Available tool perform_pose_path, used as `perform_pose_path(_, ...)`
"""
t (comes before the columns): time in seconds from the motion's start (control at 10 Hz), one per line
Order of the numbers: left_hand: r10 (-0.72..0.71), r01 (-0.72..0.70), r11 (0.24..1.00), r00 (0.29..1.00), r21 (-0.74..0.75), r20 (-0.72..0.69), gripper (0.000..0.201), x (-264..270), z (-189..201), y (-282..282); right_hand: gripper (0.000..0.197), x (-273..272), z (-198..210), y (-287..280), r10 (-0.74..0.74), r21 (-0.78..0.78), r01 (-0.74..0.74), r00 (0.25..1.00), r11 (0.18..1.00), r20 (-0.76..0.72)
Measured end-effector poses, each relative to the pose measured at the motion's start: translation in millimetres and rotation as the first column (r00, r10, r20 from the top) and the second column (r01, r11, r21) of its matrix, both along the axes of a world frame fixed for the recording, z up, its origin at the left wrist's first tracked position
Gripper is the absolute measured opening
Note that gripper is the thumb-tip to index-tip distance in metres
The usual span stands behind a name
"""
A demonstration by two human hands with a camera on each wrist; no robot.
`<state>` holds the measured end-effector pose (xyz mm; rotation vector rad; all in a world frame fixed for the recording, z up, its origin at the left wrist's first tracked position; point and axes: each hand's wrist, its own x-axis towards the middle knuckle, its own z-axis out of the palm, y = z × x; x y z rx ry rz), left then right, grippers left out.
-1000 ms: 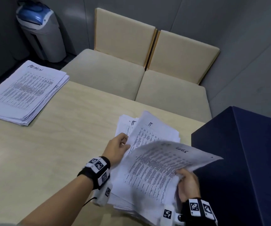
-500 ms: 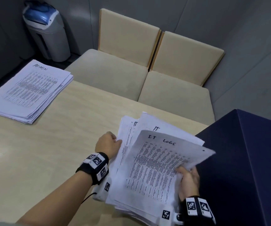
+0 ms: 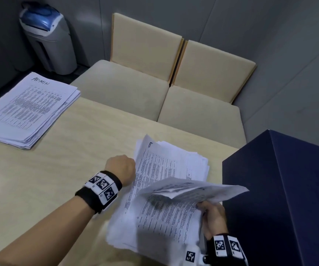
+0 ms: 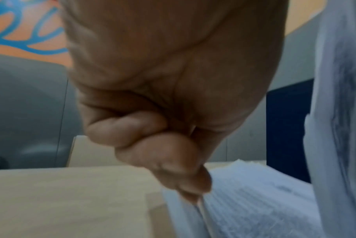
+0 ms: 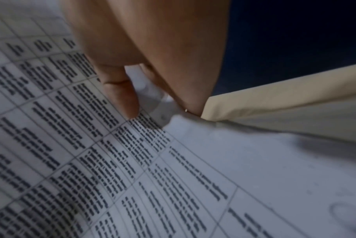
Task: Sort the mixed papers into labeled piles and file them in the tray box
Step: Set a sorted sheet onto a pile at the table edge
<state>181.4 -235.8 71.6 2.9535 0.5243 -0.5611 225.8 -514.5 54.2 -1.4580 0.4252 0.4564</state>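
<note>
Papers (image 3: 166,191) printed with rows of small text lie in a loose, fanned stack at the lower centre of the head view, on a pale wooden table (image 3: 39,179). The person's left hand (image 3: 120,167) sits at the stack's left edge, just left of centre; the left wrist view shows its fingers (image 4: 132,128) curled and pinching the edge of a few sheets. The right hand (image 3: 213,217), at the lower right of the frame, grips the right side of the stack with thumb and fingers curled round several sheets. From that grip a top sheet (image 3: 197,191) is lifted and bent over, its far corner pointing right toward a dark blue box (image 3: 289,198) that fills the lower right of the frame and stands beside the stack. The right wrist view shows the thumb (image 5: 120,90) pressing on a page ruled into a table of text. Both wrists wear black bands with black-and-white square markers.

At the left edge of the frame, well apart from the hands, a second neat pile (image 3: 28,110) lies on the table with "ADMIN" handwritten at its top. Beyond the table, two beige cushioned seats (image 3: 154,83) stand side by side in the upper centre, and a grey bin with a blue lid (image 3: 47,37) stands in the upper left corner against a grey wall.
</note>
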Motion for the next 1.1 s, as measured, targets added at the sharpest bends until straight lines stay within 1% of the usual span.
perform_pose_path(0.1, -0.071, 0.085, 0.994, 0.978, -0.065, 0.196, 0.030, -4.2, 5.6, -1.9, 0.021, -2.1, 2.0, 5.6, 0.016, -0.012, -0.016, 1.000, 1.000, 0.002)
perform_pose_path(0.2, -0.038, 0.196, 0.928, 0.897, -0.318, 0.440, 0.034, -9.2, -0.8, 0.7, 0.025, -0.3, -1.1, 6.3, 0.002, 0.032, -0.002, 1.000, 0.999, 0.006)
perform_pose_path(0.3, 0.248, 0.213, 0.684, 0.831, -0.698, 0.497, 0.041, -17.8, -11.3, 1.0, 0.026, 0.9, 3.1, 5.0, 0.003, 0.064, -0.002, 1.000, 0.998, -0.025)
perform_pose_path(0.4, 0.520, 0.169, 0.228, 0.811, -0.959, 0.267, 0.033, -25.2, -12.6, -0.9, 0.022, 9.0, -5.0, 4.9, 0.007, 0.023, -0.007, 0.999, 1.000, -0.035)
perform_pose_path(0.5, 0.598, 0.108, 0.160, 0.780, -0.981, 0.184, 0.024, -27.5, -13.0, 0.4, 0.018, 15.5, -10.5, 4.9, 0.000, -0.056, -0.003, 0.998, 0.998, -0.059)
perform_pose_path(0.6, 0.662, -0.017, 0.274, 0.729, -0.962, 0.175, 0.031, -26.9, -26.3, 4.5, 0.017, 18.3, -17.3, 1.2, -0.042, -0.108, 0.037, 0.998, 0.993, -0.041)
perform_pose_path(0.7, 0.659, -0.112, 0.435, 0.715, -0.893, 0.232, 0.037, -28.2, -44.2, 8.8, 0.024, 17.0, -24.0, -3.9, -0.108, -0.111, 0.105, 0.994, 0.988, -0.016)
perform_pose_path(0.8, 0.644, -0.099, 0.403, 0.737, -0.910, 0.205, 0.015, -27.5, -50.0, 9.3, 0.029, 12.1, -19.1, -10.2, -0.136, -0.095, 0.129, 0.989, 0.987, -0.064)
perform_pose_path(0.9, 0.647, -0.169, 0.414, 0.746, -0.894, 0.159, 0.027, -25.5, -49.5, 6.7, 0.049, 8.1, -8.1, 4.4, 0.001, -0.091, -0.022, 0.975, 0.996, -0.224)
perform_pose_path(1.0, 0.681, -0.184, 0.302, 0.728, -0.935, 0.077, 0.027, -22.3, -48.1, 2.1, 0.039, -6.6, -4.6, -17.3, -0.049, -0.179, 0.026, 0.991, 0.983, -0.128)
perform_pose_path(1.1, 0.654, -0.139, 0.162, 0.757, -0.977, 0.000, 0.024, -22.6, -39.7, -5.2, 0.038, 14.8, -4.7, -5.3, 0.131, -0.052, -0.138, 0.984, 0.989, -0.121)
